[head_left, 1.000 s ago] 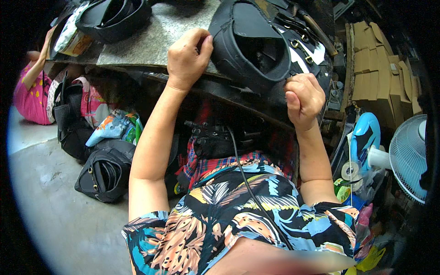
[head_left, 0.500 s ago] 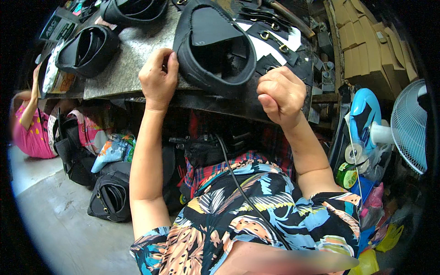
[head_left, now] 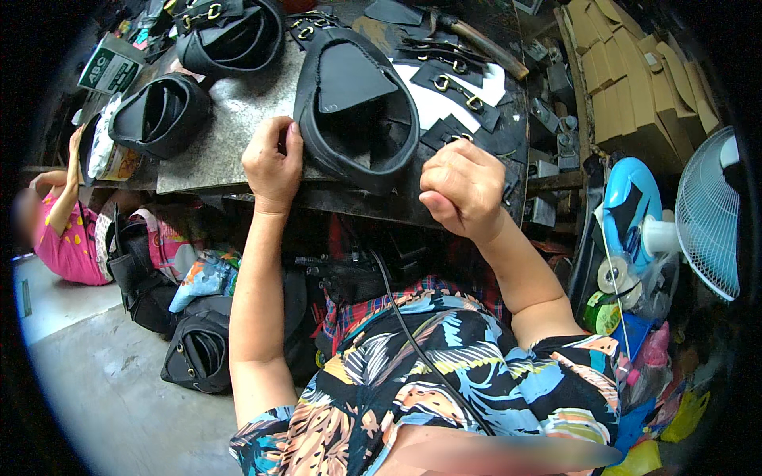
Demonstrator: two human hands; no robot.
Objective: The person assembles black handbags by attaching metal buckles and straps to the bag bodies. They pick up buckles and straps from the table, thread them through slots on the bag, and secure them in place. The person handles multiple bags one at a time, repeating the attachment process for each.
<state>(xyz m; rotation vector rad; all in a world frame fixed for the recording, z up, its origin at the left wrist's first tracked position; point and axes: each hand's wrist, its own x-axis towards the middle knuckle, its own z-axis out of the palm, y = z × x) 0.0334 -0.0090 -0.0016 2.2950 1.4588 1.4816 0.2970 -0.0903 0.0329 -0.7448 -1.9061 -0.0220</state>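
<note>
A rounded black leather bag piece [head_left: 403,131] rests at the table's near edge. Its inside gapes toward me, and a stiff black panel [head_left: 343,79] covers its upper part. At its left rim is my left hand [head_left: 272,164], thumb and forefinger curled together; whether the rim or something small is between them cannot be seen. My right hand [head_left: 463,189] is closed in a fist just right of the piece, knuckles up, and whatever it may hold is hidden. Beyond that fist lie black straps with gold-coloured clasps [head_left: 441,82] on white sheets [head_left: 429,103].
More black leather bag pieces [head_left: 159,115] stand on the table's left, near a labelled tin [head_left: 111,67]. A hammer-like wooden handle [head_left: 484,46] lies at the back right. Right of me are cardboard pieces [head_left: 635,95] and a fan [head_left: 706,214]. Another person [head_left: 67,234] sits far left.
The view has shifted, so the table and its things appear lower. Both hands keep nearly the same pose and place beside the black leather bag piece.
</note>
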